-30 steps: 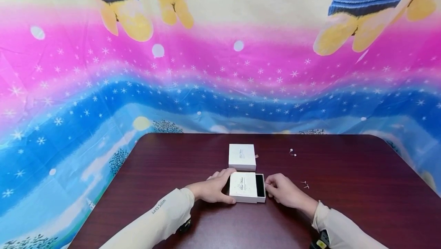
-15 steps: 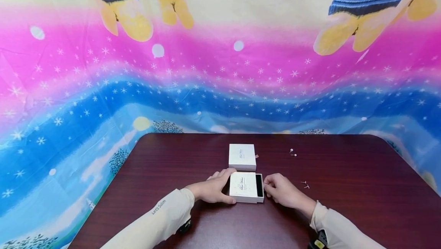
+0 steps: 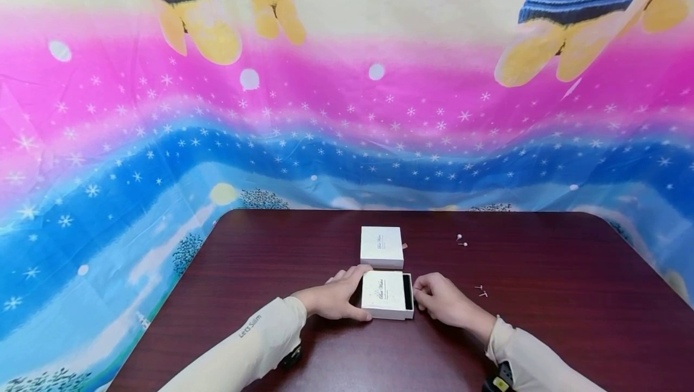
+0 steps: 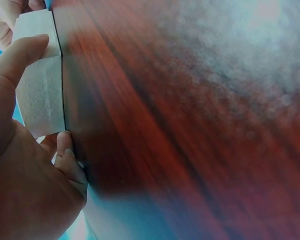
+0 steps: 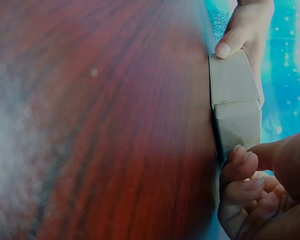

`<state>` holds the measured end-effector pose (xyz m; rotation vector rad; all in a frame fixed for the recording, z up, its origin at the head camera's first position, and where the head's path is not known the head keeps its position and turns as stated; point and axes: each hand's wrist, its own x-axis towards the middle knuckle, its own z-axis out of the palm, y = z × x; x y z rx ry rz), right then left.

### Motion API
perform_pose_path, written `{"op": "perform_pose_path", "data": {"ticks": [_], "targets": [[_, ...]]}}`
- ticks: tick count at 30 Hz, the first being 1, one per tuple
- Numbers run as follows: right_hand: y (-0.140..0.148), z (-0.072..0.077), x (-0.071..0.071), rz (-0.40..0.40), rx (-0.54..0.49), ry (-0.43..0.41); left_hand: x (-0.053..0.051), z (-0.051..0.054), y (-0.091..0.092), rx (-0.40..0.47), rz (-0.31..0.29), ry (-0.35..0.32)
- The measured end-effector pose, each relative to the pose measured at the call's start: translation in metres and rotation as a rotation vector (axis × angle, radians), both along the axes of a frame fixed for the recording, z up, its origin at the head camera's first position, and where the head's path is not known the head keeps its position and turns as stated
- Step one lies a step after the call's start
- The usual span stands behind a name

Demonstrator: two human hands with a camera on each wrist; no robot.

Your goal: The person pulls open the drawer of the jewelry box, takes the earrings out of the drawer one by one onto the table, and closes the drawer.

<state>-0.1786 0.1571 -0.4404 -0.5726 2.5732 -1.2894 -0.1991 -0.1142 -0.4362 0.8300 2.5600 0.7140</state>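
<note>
My left hand [image 3: 341, 297] grips the left end of a white sliding gift box [image 3: 382, 292], thumb on its near side and fingers round the far side. From the right end of that box protrudes its drawer [image 3: 409, 314], showing a narrow strip of black lining. Against the drawer's end rest the curled fingers of my right hand [image 3: 447, 301]; in the right wrist view their tips [image 5: 242, 155] touch its end wall [image 5: 238, 125]. Nothing held shows in that hand. What lies inside the drawer is hidden.
Behind stands a second white box [image 3: 381, 247] with a small pink tab [image 3: 405, 246]. At the right lie two pearl stud earrings [image 3: 459, 237] and, nearer, another small pair of studs [image 3: 484, 294]. A printed cloth [image 3: 347, 109] hangs behind the table [image 3: 271, 241].
The drawer has slid a little leftward into its sleeve, and my right hand has moved left with it. My left hand stays in place on the box.
</note>
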Motion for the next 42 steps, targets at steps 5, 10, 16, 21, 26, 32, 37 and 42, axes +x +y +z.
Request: {"op": "perform_pose_path", "data": {"ticks": [5, 10, 16, 21, 26, 32, 37, 42], "targets": [[-0.002, 0.0, 0.0, 0.0, 0.002, 0.003, 0.0, -0.001, 0.0, 0.003, 0.004, -0.002], [-0.003, 0.0, -0.001, 0.0, 0.005, 0.005, 0.0, -0.001, 0.0, 0.0, 0.005, -0.001], [-0.005, 0.0, -0.001, 0.0, 0.011, 0.01, 0.0, -0.001, 0.0, 0.0, 0.003, 0.0], [-0.006, 0.001, -0.002, 0.006, 0.009, 0.01, 0.0, -0.001, 0.0, -0.001, 0.004, -0.001], [-0.007, 0.001, -0.002, 0.009, 0.004, 0.005, 0.0, 0.0, 0.0, -0.005, 0.005, -0.002], [-0.008, 0.001, -0.002, 0.013, 0.006, 0.008, 0.0, 0.001, 0.001, -0.01, 0.001, -0.002], [-0.009, 0.0, -0.002, 0.012, 0.006, 0.012, 0.001, 0.002, 0.001, -0.008, 0.002, -0.005], [-0.011, -0.001, -0.003, 0.004, 0.006, 0.007, 0.0, 0.001, 0.001, -0.008, 0.002, -0.006]]}}
